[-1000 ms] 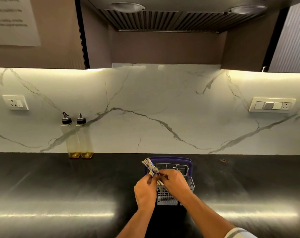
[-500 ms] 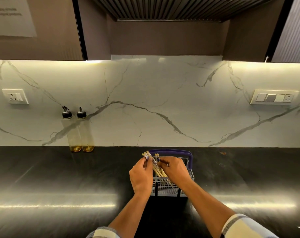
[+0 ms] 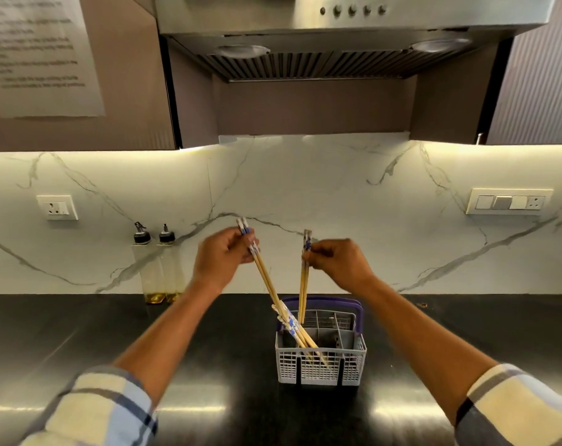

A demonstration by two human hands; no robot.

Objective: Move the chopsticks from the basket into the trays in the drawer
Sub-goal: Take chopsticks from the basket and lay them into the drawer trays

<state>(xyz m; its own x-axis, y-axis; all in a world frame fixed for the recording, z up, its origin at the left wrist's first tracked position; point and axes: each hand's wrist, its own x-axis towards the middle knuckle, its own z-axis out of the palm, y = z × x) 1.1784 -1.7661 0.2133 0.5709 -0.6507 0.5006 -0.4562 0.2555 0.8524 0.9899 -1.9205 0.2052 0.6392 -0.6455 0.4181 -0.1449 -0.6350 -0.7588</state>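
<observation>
Chopsticks (image 3: 266, 281) are what we hold in both hands at this moment: our left hand (image 3: 223, 257) is clamped on a pair near their patterned tops, and that pair runs down toward five o'clock, its tips dropping into the near-left part of the basket (image 3: 321, 365). Our right hand (image 3: 341, 260) pinches a second pair (image 3: 304, 278), which hangs almost straight toward six o'clock, lower ends just inside the basket's rear-left compartment. A further bundle (image 3: 289, 323) leans in the basket, patterned ends pointing to about eleven o'clock over the rim. The basket stands on the dark table (image 3: 80, 333), directly below both grips, so the long axes of both held pairs run up and down, and we judge the coming move must be a straight lift toward twelve o'clock until the tips clear the purple handle (image 3: 358, 312). The right hand's pair looks closer to coming free; the left hand's slanted pair crosses the leaning bundle and may drag it. No drawer or trays are in view. Compared with half a second earlier, our hands have risen well above the basket and moved apart, each with its own pair, where before they were close together at the rim.
</observation>
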